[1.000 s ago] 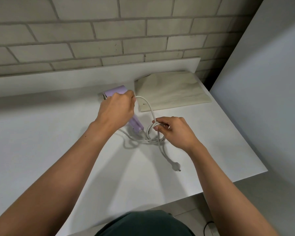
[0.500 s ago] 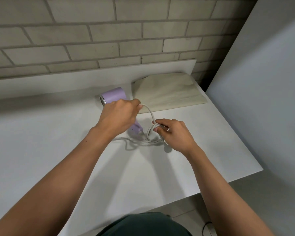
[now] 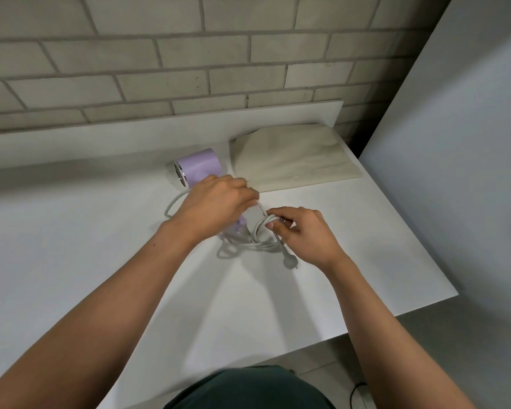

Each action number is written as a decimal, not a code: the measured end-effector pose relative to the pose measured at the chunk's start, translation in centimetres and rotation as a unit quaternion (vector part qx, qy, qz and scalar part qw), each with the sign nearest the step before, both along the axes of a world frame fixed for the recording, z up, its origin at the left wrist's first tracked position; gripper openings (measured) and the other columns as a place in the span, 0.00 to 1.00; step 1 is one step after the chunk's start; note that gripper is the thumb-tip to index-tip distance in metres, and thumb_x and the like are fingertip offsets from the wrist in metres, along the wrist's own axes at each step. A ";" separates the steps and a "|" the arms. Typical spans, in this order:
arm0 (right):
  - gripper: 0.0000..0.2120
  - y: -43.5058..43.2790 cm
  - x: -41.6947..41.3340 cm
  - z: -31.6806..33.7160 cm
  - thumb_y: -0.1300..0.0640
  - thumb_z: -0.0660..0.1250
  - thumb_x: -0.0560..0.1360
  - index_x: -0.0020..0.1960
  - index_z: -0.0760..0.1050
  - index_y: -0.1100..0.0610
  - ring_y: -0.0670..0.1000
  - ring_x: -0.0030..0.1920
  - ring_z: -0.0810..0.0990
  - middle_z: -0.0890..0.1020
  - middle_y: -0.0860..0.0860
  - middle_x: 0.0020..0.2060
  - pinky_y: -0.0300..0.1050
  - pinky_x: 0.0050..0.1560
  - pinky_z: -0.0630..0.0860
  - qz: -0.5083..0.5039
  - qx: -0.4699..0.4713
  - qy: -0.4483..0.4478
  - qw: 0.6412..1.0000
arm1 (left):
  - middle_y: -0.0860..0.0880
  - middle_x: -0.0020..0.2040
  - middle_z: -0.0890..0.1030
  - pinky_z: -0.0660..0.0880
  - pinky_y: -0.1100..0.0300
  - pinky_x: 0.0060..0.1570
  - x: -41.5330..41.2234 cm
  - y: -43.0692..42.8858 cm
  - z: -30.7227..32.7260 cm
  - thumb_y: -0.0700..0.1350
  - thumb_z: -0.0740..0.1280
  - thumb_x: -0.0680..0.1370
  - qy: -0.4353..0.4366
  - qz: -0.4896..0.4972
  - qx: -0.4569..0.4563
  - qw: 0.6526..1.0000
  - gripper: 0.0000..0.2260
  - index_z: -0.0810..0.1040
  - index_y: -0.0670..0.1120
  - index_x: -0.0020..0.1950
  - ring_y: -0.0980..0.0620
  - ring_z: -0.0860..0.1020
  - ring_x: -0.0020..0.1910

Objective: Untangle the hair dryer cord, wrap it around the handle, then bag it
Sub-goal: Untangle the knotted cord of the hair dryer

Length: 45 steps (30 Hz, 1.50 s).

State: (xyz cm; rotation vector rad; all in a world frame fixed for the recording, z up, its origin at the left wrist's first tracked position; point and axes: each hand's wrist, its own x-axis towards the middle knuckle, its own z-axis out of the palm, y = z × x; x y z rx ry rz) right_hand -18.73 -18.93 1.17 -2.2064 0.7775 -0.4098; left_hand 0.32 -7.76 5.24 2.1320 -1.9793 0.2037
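A lilac hair dryer (image 3: 198,166) lies on the white table (image 3: 101,246), its barrel toward the wall and its handle mostly hidden under my left hand (image 3: 216,205). My left hand pinches a strand of the white cord (image 3: 260,240) just above the handle end. My right hand (image 3: 301,234) grips the cord's tangled loops right beside the handle tip. One cord loop bulges out left of the dryer. The plug (image 3: 289,261) lies on the table below my right hand. A beige cloth bag (image 3: 295,160) lies flat behind the hands.
A brick wall (image 3: 219,54) runs behind a low white ledge (image 3: 130,137) at the back. The table's right edge borders a grey panel (image 3: 455,172). The front edge is near my body.
The plug has been drawn in from the table front to just under my right hand. My left hand slid right off the barrel, and a cord loop now shows left of the dryer.
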 end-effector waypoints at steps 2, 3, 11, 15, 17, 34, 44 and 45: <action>0.07 -0.2 -0.5 -0.2 0.53 0.71 0.79 0.56 0.85 0.47 0.41 0.41 0.79 0.82 0.36 0.35 0.31 0.43 0.73 -0.017 0.041 -0.007 0.999 | 0.51 0.54 0.82 0.74 0.51 0.43 0.5 0.4 0.7 0.54 0.60 0.85 0.065 0.093 -0.048 0.992 0.12 0.80 0.52 0.59 0.43 0.81 0.52; 0.07 -0.2 -0.6 -0.3 0.54 0.71 0.79 0.55 0.85 0.46 0.42 0.40 0.80 0.84 0.39 0.37 0.33 0.42 0.74 -0.022 0.061 -0.015 0.998 | 0.52 0.56 0.82 0.74 0.52 0.43 0.8 0.5 0.9 0.54 0.59 0.85 0.093 0.128 -0.071 0.985 0.12 0.79 0.53 0.60 0.44 0.81 0.53; 0.09 -0.3 -0.7 0.1 0.55 0.71 0.79 0.57 0.86 0.47 0.43 0.46 0.82 0.87 0.40 0.48 0.33 0.47 0.75 -0.009 0.106 -0.042 0.993 | 0.56 0.52 0.82 0.75 0.51 0.45 1.6 1.6 0.2 0.52 0.61 0.84 0.230 0.165 -0.152 0.947 0.08 0.79 0.55 0.58 0.50 0.78 0.47; 0.07 -0.7 -1.2 0.3 0.53 0.72 0.79 0.56 0.86 0.47 0.48 0.36 0.79 0.87 0.42 0.46 0.32 0.41 0.75 -0.046 0.121 -0.054 0.990 | 0.56 0.50 0.84 0.76 0.56 0.51 2.7 3.2 0.3 0.48 0.66 0.83 0.312 0.157 -0.205 0.914 0.06 0.82 0.53 0.55 0.50 0.81 0.49; 0.05 -0.9 -1.3 0.3 0.55 0.73 0.78 0.53 0.87 0.49 0.48 0.34 0.79 0.85 0.43 0.39 0.38 0.42 0.80 -0.064 0.149 -0.069 0.984 | 0.54 0.49 0.85 0.74 0.60 0.52 2.7 4.4 0.8 0.44 0.68 0.81 0.376 0.150 -0.211 0.890 0.04 0.83 0.51 0.52 0.53 0.82 0.50; 0.04 0.0 -0.4 1.6 0.51 0.69 0.80 0.50 0.83 0.47 0.44 0.33 0.79 0.83 0.52 0.34 0.42 0.32 0.77 -0.124 0.144 -0.106 0.976 | 0.57 0.40 0.83 0.72 0.65 0.41 -0.1 7.5 -2.1 0.51 0.77 0.75 0.377 -0.011 0.091 0.922 0.02 0.88 0.56 0.47 0.56 0.78 0.37; 0.07 0.3 -0.3 2.6 0.51 0.68 0.82 0.56 0.84 0.46 0.48 0.37 0.80 0.81 0.51 0.35 0.44 0.37 0.82 -0.080 0.164 -0.129 0.975 | 0.49 0.45 0.83 0.77 0.50 0.48 -2.9 3.8 -8.9 0.50 0.74 0.78 0.174 0.102 0.001 0.979 0.09 0.86 0.47 0.53 0.42 0.79 0.48; 0.07 0.4 -0.3 2.7 0.51 0.68 0.82 0.57 0.84 0.46 0.48 0.37 0.80 0.81 0.51 0.36 0.44 0.37 0.82 -0.078 0.161 -0.129 0.975 | 0.47 0.47 0.83 0.77 0.49 0.49 -3.0 3.9 -9.2 0.47 0.75 0.76 0.173 0.115 -0.013 0.978 0.09 0.85 0.45 0.54 0.41 0.79 0.50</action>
